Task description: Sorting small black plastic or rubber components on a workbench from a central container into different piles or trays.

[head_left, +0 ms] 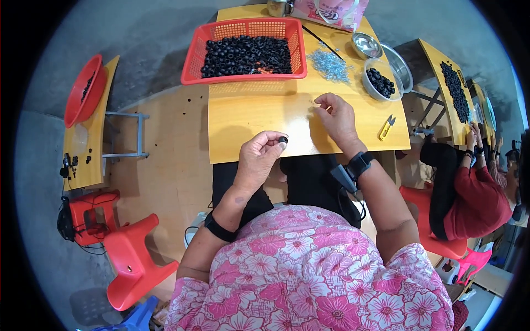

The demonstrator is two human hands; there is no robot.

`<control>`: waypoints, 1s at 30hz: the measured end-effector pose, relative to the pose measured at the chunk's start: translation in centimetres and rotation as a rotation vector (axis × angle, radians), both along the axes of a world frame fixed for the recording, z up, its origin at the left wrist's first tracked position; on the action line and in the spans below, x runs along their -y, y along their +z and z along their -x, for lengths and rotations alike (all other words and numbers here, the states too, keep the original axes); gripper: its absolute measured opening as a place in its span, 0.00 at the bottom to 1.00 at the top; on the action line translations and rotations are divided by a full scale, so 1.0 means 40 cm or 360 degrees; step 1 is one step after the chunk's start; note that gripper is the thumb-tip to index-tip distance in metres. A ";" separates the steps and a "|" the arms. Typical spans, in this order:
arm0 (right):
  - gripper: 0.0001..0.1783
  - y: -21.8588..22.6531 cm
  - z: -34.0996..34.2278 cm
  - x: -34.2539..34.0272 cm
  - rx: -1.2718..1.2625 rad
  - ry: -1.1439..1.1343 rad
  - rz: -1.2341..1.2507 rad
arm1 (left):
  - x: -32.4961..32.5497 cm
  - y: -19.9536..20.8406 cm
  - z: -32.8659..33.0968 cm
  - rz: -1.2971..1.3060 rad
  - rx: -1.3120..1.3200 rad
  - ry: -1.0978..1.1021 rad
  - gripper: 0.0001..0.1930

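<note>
Just over the table's front edge, my left hand [257, 161] pinches a small round black rubber-like piece [283, 140] between thumb and fingertips. My right hand [339, 122] hovers above the table to the right of it, thumb and index finger curled close together. Whatever those fingers may hold is too small to make out. Ahead on the table [254, 118] stands a red mesh basket [187, 69] with many similar black pieces [237, 54]. To its right lies a loose pile of small clear pieces [330, 65].
A clear plastic bowl [398, 95] of black pieces stands at the table's right side, near a metal bowl [366, 45]. Yellow thread snips [386, 128] lie near the right edge, and a black stick [322, 42] crosses the clear pile. Red stools [132, 259] stand left; a co-worker [477, 198] sits right.
</note>
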State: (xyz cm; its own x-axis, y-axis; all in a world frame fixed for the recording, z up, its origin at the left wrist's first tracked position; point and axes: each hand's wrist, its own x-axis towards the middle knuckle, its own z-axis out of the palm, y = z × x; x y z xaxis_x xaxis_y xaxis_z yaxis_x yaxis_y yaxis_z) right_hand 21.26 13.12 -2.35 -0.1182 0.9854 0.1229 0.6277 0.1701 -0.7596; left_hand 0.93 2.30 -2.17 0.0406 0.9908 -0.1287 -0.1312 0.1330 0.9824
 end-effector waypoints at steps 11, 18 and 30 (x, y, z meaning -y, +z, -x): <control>0.07 -0.024 0.008 -0.048 0.0579 0.0189 -0.0284 | -0.009 0.001 0.003 0.0116 0.0078 -0.0005 0.09; 0.06 -0.010 0.000 -0.042 0.0895 0.0404 -0.0368 | -0.006 0.006 -0.003 0.0014 0.0100 0.0009 0.09; 0.04 0.001 -0.043 -0.008 0.0772 0.0512 -0.0365 | 0.035 0.037 0.003 0.0076 0.0326 0.0038 0.12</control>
State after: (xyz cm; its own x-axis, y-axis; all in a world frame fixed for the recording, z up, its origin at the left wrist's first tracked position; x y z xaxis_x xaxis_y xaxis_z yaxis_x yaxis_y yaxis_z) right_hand 22.97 13.46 -2.33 -0.4997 0.8462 0.1849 0.7824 0.5326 -0.3227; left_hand 0.82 0.90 -0.67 0.0472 0.9848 -0.1670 -0.3314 0.1732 0.9274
